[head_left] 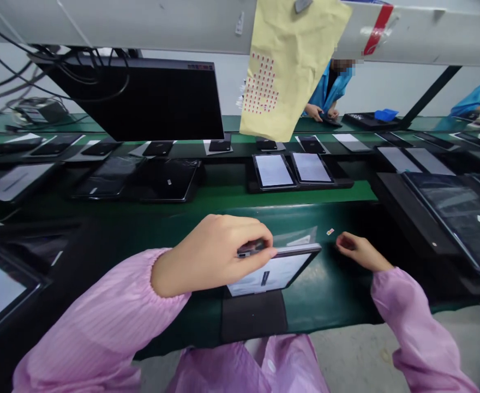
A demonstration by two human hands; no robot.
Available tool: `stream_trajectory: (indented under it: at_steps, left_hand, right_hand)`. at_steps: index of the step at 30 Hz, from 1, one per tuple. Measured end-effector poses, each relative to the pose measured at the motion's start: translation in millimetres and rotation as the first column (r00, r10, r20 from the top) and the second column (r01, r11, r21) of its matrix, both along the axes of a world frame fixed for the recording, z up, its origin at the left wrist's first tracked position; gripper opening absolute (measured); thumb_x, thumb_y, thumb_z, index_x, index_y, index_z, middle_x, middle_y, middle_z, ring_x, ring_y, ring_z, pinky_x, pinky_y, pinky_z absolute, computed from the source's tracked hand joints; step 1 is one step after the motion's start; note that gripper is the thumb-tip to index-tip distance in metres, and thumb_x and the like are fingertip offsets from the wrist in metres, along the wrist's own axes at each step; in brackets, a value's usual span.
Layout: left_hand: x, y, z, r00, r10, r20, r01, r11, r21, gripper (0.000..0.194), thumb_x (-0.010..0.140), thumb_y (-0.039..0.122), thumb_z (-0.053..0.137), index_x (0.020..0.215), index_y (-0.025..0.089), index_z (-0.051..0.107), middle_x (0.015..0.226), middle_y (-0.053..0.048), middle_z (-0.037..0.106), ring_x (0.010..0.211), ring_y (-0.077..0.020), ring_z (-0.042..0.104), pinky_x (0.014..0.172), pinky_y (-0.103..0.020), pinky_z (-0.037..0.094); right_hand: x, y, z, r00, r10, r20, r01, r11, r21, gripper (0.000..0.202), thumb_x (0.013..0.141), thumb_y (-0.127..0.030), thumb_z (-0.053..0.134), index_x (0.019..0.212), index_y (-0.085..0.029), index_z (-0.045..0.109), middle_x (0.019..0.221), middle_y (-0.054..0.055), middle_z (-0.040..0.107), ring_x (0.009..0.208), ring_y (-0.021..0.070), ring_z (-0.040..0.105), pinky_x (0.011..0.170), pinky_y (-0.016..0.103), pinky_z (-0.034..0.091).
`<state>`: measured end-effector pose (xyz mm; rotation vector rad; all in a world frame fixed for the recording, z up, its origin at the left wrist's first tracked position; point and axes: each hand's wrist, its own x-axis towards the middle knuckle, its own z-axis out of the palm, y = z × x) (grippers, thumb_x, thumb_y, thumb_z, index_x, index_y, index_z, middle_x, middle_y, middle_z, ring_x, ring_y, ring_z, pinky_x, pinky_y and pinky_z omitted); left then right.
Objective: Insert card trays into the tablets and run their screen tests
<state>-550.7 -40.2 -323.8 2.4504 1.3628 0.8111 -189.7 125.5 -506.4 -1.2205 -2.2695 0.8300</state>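
1. Head view: your left hand grips a tablet by its upper edge, near a mat.
2. Your right hand curls near a sticker; grip unclear.
3. Probably stiff, slick, breakable: hold edges.

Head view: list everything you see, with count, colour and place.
held tablet: one, pale, front centre
mat: one, black, below tablet
label: one, multicoloured, right of tablet
paired tablets: two, white, centre
other tablets: several, mixed, both sides
small devices: several, black, back row
monitor: one, black, upper left
cables: several, black, upper left
sheet: one, yellow, upper centre
bench: one, green, across centre
people: two, blue sleeves, far side
left hand: one, pink-sleeved, on held tablet
right hand: one, pink-sleeved, near label
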Motion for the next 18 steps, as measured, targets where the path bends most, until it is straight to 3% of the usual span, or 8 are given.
stream_trajectory:
  at_steps: [3,5,7,9,12,18]
  left_hand:
    - [3,-2,-2.6,1.0,-0.025,-0.008,0.025,0.994,0.104,0.015,0.088,0.02,0.058,0.08,0.02,0.071,0.069,0.003,0.068,0.057,-0.0076,0.061,0.053,-0.018,0.043]
    - [4,-4,-5.6,1.0,-0.028,0.008,0.026,0.983,0.183,0.018,0.089,0.018,0.057,0.079,0.019,0.072,0.064,0.003,0.066,0.055,-0.0071,0.06,0.052,-0.017,0.044]
    - [4,-6,-8.4,0.997,-0.006,0.081,-0.014,0.97,0.241,0.015,0.086,0.016,0.059,0.077,0.018,0.071,0.063,0.003,0.066,0.053,-0.0063,0.059,0.051,-0.016,0.044]
    - [2,-8,-10.8,0.977,0.028,0.209,-0.078,0.969,0.236,0.009,0.081,0.012,0.063,0.076,0.016,0.07,0.066,0.003,0.068,0.053,-0.0053,0.059,0.05,-0.014,0.046]
    - [-2,-12,-15.4,0.92,0.049,0.39,-0.131,0.974,0.186,0.007,0.075,0.007,0.066,0.075,0.014,0.067,0.068,0.002,0.068,0.053,-0.0046,0.06,0.05,-0.012,0.048]
    - [-13,-15,-28.7,0.878,-0.056,0.475,-0.081,0.961,0.263,0.006,0.078,0.009,0.063,0.076,0.013,0.067,0.068,-0.001,0.069,0.057,-0.0066,0.063,0.055,-0.013,0.052]
  right_hand:
    - [-17,-31,62.0,0.992,-0.029,-0.122,0.04,0.996,0.083,0.03,0.086,-0.048,0.06,0.09,-0.019,0.063,0.08,0.005,0.069,0.071,0.0154,0.067,0.066,0.028,0.056]
    - [-38,-59,113.0,0.97,0.032,-0.243,0.028,0.97,0.242,0.014,0.089,-0.034,0.06,0.095,-0.022,0.066,0.086,0.004,0.07,0.076,0.0154,0.068,0.068,0.027,0.056]
    - [-65,-86,158.8,0.942,0.253,-0.219,-0.152,0.907,0.393,0.013,0.091,-0.021,0.056,0.095,-0.026,0.067,0.087,0.001,0.071,0.079,0.0149,0.068,0.067,0.025,0.056]
    - [-94,-107,190.3,0.895,0.44,-0.08,-0.363,0.819,0.445,0.02,0.092,-0.015,0.051,0.101,-0.027,0.065,0.089,0.001,0.072,0.079,0.0139,0.069,0.066,0.023,0.055]
    - [-133,-121,207.8,0.855,0.516,0.046,-0.477,0.749,0.459,0.017,0.093,-0.014,0.051,0.105,-0.023,0.06,0.088,0.001,0.072,0.073,0.0117,0.069,0.064,0.02,0.054]
    - [-166,-116,206.1,0.855,0.494,0.159,-0.509,0.74,0.44,0.009,0.094,-0.019,0.052,0.092,-0.021,0.061,0.071,-0.003,0.069,0.057,0.0072,0.063,0.051,0.017,0.045]
